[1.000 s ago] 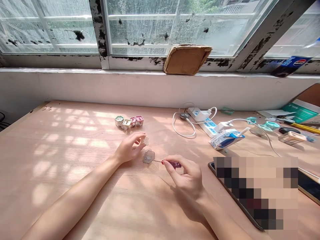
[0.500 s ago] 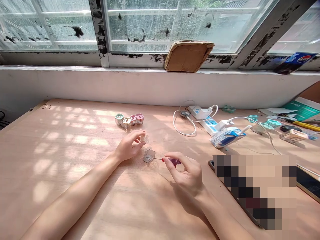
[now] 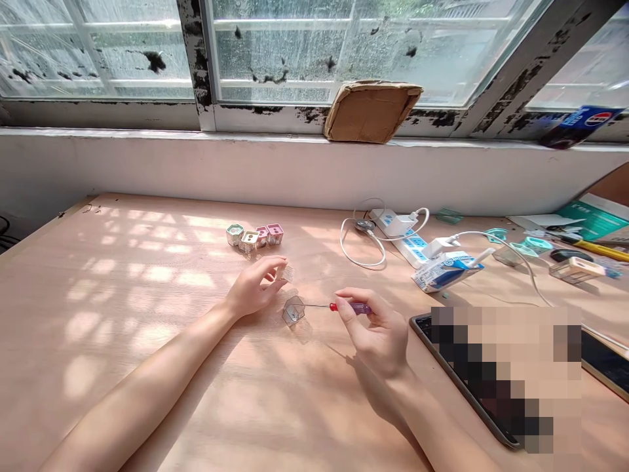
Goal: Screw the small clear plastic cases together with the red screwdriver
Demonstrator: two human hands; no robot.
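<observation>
My left hand [image 3: 255,287] rests on the wooden table, its thumb and fingers closed on a small clear piece with a pale part [image 3: 284,271]. A thin-shafted screwdriver [image 3: 361,308] with a red and purple handle is gripped in my right hand [image 3: 376,331]. Its shaft points left, and the tip is near the rim of a small clear container [image 3: 293,312]; whether they touch I cannot tell. Small metallic bits show inside that container. Beyond my left hand stand several little boxes, among them a green-topped one [image 3: 234,234], a cream one [image 3: 249,241] and a pink one [image 3: 274,233].
A power strip [image 3: 413,246] with white cables and a blue-white carton [image 3: 445,272] lie at the right. Nearer is a phone [image 3: 420,321], partly pixelated. Clear and teal pieces [image 3: 536,245] sit farther right. Cardboard [image 3: 372,113] leans on the window.
My right hand has moved slightly right with the screwdriver, drawing its tip back from the middle of the clear container toward the rim. My left hand has stayed nearly still.
</observation>
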